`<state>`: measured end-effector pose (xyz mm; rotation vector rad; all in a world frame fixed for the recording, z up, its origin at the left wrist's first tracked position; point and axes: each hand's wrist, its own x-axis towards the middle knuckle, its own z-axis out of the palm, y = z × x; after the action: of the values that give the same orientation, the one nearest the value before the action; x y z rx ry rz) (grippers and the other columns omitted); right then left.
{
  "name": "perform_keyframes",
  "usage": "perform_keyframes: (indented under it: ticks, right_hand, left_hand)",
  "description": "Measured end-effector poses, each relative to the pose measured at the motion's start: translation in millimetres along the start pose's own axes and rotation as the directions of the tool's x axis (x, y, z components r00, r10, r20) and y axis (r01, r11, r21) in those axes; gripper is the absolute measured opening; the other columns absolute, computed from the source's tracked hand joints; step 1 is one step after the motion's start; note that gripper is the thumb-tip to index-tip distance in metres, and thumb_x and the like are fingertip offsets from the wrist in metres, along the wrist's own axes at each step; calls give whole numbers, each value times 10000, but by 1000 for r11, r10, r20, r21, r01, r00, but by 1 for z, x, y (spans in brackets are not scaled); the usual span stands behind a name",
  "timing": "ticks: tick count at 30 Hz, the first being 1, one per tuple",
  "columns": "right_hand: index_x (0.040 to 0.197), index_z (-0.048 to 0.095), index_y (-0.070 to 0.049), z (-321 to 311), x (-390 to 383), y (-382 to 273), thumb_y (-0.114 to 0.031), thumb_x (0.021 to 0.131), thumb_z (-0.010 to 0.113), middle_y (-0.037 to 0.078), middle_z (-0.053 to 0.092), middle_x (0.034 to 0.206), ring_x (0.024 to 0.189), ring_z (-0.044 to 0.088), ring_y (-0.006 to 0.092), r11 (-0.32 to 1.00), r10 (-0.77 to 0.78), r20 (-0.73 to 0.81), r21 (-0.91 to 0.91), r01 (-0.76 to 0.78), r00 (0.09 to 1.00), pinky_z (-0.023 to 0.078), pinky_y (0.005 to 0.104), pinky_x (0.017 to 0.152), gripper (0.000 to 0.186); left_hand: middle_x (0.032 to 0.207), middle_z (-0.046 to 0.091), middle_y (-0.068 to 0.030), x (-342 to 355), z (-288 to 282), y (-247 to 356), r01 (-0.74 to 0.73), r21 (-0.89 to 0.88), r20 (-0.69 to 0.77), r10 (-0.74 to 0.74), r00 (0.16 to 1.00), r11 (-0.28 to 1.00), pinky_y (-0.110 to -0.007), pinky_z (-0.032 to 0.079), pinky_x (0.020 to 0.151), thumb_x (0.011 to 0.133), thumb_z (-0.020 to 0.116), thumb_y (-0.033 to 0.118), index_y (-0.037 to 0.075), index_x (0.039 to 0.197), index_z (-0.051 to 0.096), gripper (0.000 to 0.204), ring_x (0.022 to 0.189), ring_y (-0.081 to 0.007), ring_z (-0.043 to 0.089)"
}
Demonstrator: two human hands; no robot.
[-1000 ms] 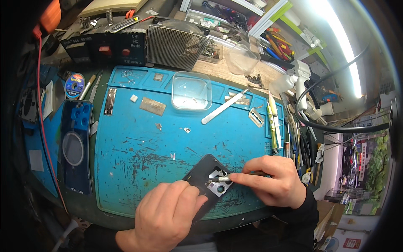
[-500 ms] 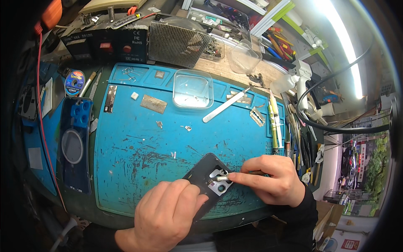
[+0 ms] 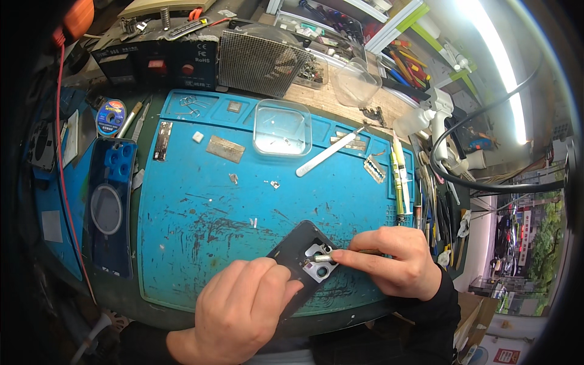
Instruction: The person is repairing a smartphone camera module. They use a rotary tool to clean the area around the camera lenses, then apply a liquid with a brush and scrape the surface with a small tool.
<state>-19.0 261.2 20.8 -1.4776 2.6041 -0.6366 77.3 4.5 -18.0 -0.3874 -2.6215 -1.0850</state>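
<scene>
My left hand (image 3: 246, 307) is closed over the lower part of a dark phone housing (image 3: 304, 237), steadying it at a slant near the mat's front edge. A silvery camera plate (image 3: 320, 272) with round lens openings sits at the housing's upper right. My right hand (image 3: 395, 261) pinches a slim tool with a silvery metal end (image 3: 322, 258), which lies across the camera plate. Most of its handle is hidden behind my fingers, so its exact kind does not show.
Beneath the housing is a scratched blue work mat (image 3: 182, 201). Farther back lie a clear plastic tub (image 3: 281, 146), a white-handled knife (image 3: 328, 153) and a razor blade (image 3: 375, 169). Left stands a blue phone case (image 3: 109, 243); a solder spool (image 3: 111, 117) is behind it.
The whole view has shifted very slightly. Both hands keep the same hold, and the metal-ended tool stays over the camera plate.
</scene>
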Motion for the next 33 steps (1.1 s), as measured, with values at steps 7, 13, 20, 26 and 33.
perform_keyframes:
  ticks: [7, 13, 20, 26, 33]
  right_hand:
    - [1235, 824, -111, 1, -1, -5, -46, 781, 749, 14, 724, 1039, 729, 694, 162, 1000, -7, -15, -18, 7, 1000, 554, 316, 595, 465]
    - [1244, 820, -110, 0, -2, -6, -49, 774, 748, 12, 713, 1031, 724, 687, 155, 999, -12, -21, -48, 11, 1000, 552, 311, 594, 480]
    - [1265, 816, -115, 5, -6, -8, -70, 776, 751, -4, 687, 1029, 705, 649, 134, 996, -25, -35, -83, 22, 999, 540, 295, 592, 495]
    - [1274, 813, -108, 6, -6, -12, -80, 779, 754, -9, 677, 1039, 708, 638, 123, 994, -19, -42, -109, 15, 999, 535, 286, 592, 500]
    - [1234, 836, -105, 2, -3, -20, 16, 807, 786, 52, 735, 1011, 739, 724, 183, 997, 46, -13, -55, -47, 999, 589, 321, 594, 447]
  left_hand:
    - [924, 687, -121, -1, 0, 0, -1, -4, 5, 1, 1000, 1000, -402, 515, 637, 746, 949, 57, 14, 1039, 651, 420, 768, -312, 657]
    - [920, 689, -125, -1, 0, -1, -2, 2, -5, 2, 1000, 1000, -401, 511, 636, 758, 956, 78, 13, 1048, 646, 429, 770, -316, 658]
    - [920, 672, -113, -1, 1, 0, 21, 6, -21, -21, 1000, 1000, -375, 512, 619, 743, 981, 92, 20, 1042, 617, 476, 740, -277, 639]
    - [909, 629, -99, -2, 1, 0, 30, 16, -30, -29, 999, 999, -356, 506, 599, 749, 990, 116, 21, 1057, 594, 510, 718, -252, 608]
    - [897, 610, -92, -3, 1, -2, 31, 28, -24, -30, 999, 999, -353, 500, 595, 757, 990, 130, 31, 1047, 583, 510, 714, -248, 597]
